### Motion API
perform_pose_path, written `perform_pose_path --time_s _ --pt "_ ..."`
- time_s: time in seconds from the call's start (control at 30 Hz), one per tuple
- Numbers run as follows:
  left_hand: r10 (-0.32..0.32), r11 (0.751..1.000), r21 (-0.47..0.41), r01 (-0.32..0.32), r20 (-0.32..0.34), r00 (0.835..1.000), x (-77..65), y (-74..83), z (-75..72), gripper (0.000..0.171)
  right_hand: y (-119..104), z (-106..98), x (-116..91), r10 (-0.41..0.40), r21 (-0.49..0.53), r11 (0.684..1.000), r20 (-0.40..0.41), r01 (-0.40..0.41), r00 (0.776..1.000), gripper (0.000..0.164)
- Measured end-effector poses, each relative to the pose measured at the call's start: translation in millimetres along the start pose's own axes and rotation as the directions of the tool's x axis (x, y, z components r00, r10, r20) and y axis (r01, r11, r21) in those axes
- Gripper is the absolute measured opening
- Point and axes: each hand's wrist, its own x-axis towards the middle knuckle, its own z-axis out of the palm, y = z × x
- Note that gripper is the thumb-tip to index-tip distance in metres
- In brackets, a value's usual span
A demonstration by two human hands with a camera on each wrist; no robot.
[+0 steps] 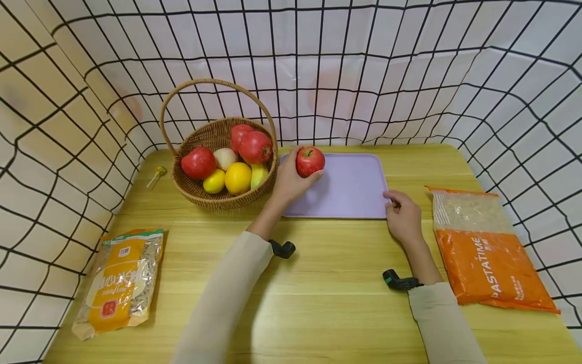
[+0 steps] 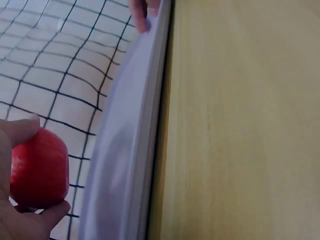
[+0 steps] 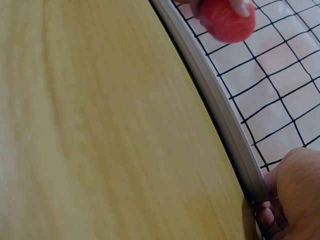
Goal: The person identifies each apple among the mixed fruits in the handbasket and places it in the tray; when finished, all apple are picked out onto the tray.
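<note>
My left hand [image 1: 291, 178] grips a red apple [image 1: 310, 162] above the left part of a lilac tray [image 1: 352, 187]. In the left wrist view the apple [image 2: 41, 170] sits between thumb and fingers, apart from the tray [image 2: 120, 135]. At the tray's near right corner, my right hand [image 1: 403, 216] pinches the rim. The right wrist view shows that hand [image 3: 300, 195] with its fingertips around the tray's corner. Left of the tray stands a wicker basket [image 1: 223, 203] with a tall handle, holding red fruit [image 1: 198, 163], a pale round fruit, a lemon [image 1: 214, 181] and an orange [image 1: 238, 178].
An orange PASTATIME bag [image 1: 495, 268] lies at the right, and a yellow bag of dry food [image 1: 120, 280] at the left. A wrapped lollipop [image 1: 159, 172] is left of the basket. Black wire mesh [image 1: 336, 71] surrounds the wooden table's back and sides.
</note>
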Motion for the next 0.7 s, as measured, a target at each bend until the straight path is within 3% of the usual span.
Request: perform_pose_path --time_s 0.17,0.33,0.57,0.7 --pt "-0.071 0.997 -0.035 0.072 0.004 0.997 11.4 -8.5 8.4 0.083 -4 -2 -1 -0.014 0.014 1.000 -0.008 0.014 1.000 0.031" --pt "-0.103 0.993 -0.063 0.103 -0.001 0.995 18.7 -13.0 12.4 0.085 -4 -2 -2 -0.020 0.015 1.000 -0.009 0.020 1.000 0.030" --pt "-0.026 1.000 -0.016 0.027 0.051 0.998 23.7 -25.4 20.8 0.091 -1 -1 -1 -0.020 0.003 1.000 -0.013 0.020 1.000 0.031" --pt "-0.020 1.000 -0.010 0.021 0.065 0.998 24.4 -29.5 26.1 0.098 0 -1 -1 -0.025 0.009 1.000 -0.021 0.026 0.999 0.031"
